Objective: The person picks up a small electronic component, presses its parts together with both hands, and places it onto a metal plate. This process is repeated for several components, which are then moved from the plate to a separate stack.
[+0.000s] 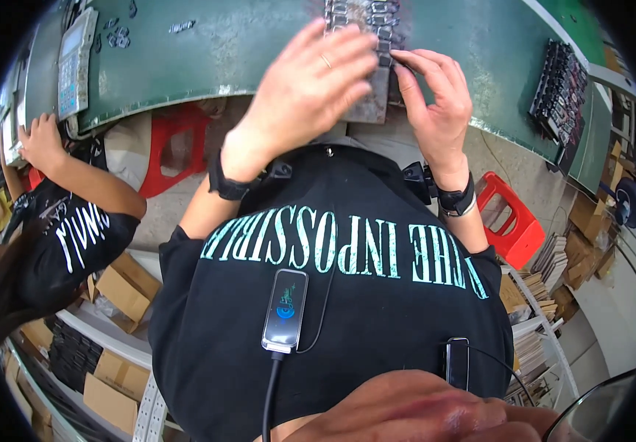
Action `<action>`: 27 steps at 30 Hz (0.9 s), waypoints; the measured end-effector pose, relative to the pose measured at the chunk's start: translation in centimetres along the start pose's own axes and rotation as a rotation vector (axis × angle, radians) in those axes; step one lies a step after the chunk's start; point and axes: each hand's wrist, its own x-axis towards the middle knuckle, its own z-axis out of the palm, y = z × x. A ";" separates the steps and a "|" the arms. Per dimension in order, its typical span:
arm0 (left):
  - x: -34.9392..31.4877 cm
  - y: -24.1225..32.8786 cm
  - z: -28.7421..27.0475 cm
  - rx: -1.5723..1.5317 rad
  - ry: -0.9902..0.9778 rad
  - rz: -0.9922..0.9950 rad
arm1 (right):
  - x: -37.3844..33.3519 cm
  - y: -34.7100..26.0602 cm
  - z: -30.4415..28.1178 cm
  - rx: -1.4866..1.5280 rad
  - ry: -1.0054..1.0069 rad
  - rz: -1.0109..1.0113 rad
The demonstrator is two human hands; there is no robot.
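Observation:
A metal plate [366, 110] lies at the near edge of the green table, with rows of small black frame-like parts [383, 20] on it. My left hand [314, 85] is over the plate's left side, fingers stretched out and slightly blurred; nothing shows in it. At the plate's right edge is my right hand [437, 92], its thumb and forefinger brought close together beside a dark part. Whatever lies between those fingertips is too small to make out. My left fingers hide some of the rows.
On the green table [185, 70] stand a grey keypad device [75, 70] and loose black pieces [118, 37] at left, and a rack of black parts [557, 92] at right. Red stools [174, 147] are below it. A co-worker's hand [42, 144] is at far left.

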 end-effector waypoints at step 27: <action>-3.8 -8.6 -11.2 0.484 -0.020 -0.636 | -0.2 -4.1 -0.4 0.089 -0.331 0.142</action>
